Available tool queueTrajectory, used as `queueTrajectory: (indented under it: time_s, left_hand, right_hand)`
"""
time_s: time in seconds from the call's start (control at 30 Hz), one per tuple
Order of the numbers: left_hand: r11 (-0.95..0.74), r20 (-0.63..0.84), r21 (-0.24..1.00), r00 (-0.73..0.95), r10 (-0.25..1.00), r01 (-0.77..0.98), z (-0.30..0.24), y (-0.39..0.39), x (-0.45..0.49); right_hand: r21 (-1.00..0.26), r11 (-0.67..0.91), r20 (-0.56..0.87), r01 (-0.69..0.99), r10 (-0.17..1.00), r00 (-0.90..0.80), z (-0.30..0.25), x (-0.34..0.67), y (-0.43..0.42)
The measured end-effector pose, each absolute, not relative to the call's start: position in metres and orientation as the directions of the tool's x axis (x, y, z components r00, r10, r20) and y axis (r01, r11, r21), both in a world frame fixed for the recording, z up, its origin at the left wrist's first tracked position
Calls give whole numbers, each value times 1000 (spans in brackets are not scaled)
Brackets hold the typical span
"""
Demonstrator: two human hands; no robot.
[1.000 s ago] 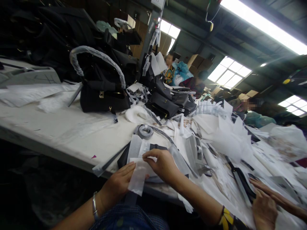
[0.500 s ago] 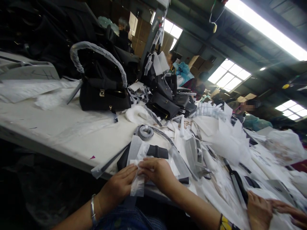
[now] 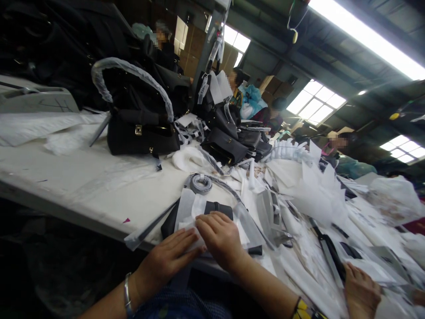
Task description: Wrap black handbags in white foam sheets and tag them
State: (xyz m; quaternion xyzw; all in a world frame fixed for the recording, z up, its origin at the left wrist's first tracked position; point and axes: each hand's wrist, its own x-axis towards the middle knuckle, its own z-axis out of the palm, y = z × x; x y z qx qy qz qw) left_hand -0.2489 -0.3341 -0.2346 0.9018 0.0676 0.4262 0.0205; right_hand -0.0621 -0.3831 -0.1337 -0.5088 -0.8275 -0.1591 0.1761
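My left hand (image 3: 169, 258) and my right hand (image 3: 219, 238) rest side by side at the table's near edge, fingers stretched flat on a white paper sheet (image 3: 190, 208) that lies over a small black leather piece (image 3: 217, 208). The fingertips of both hands press the paper down against that piece. A silver bracelet circles my left wrist. Neither hand grips anything that I can see.
A black handbag (image 3: 141, 128) with a wrapped handle stands at the back left. More black bags (image 3: 229, 139) pile up beyond. A tape roll (image 3: 201, 182), paper scraps and straps litter the white table (image 3: 66, 173). Another person's hand (image 3: 360, 292) works at the right; people sit farther off.
The hanging paper strip that both hands pinched has been folded down; my hands now lie flat on it over the black piece. The neighbour's hand drew back to the right.
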Motion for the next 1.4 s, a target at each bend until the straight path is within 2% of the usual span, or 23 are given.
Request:
queueTrajectory:
  time_s: [0.3, 0.47, 0.57, 0.73, 0.9, 1.0, 1.2, 1.4]
  left_hand:
    - [-974, 801, 217, 557, 219, 70, -245, -333, -249]
    - [-942, 790, 308, 516, 331, 134, -246, -338, -250]
    - [-959, 776, 263, 567, 275, 105, -245, -338, -251]
    - [-978, 722, 182, 662, 202, 99, -241, -335, -253]
    - [-981, 726, 160, 661, 192, 109, -241, -335, -254]
    - [-984, 724, 138, 667, 176, 110, -240, -335, -254]
    - [-983, 726, 107, 664, 178, 146, -239, -334, -251]
    - [-981, 736, 113, 650, 189, 157, -241, -334, -247]
  right_hand:
    - [-175, 301, 463, 937, 865, -192, -155, -80, -419]
    - [-174, 307, 532, 936, 829, -173, -165, -87, -425]
    - [-171, 350, 575, 921, 795, -195, -168, -92, -437]
    - [-239, 523, 570, 819, 758, -317, -183, -91, -476]
    - [-89, 421, 539, 903, 783, -311, -231, -85, -483]
    - [-73, 441, 583, 895, 747, -320, -251, -89, -466]
    - [-250, 514, 689, 820, 690, -222, -249, -106, -460]
    - [-352, 544, 665, 762, 718, -206, -259, -129, -468]
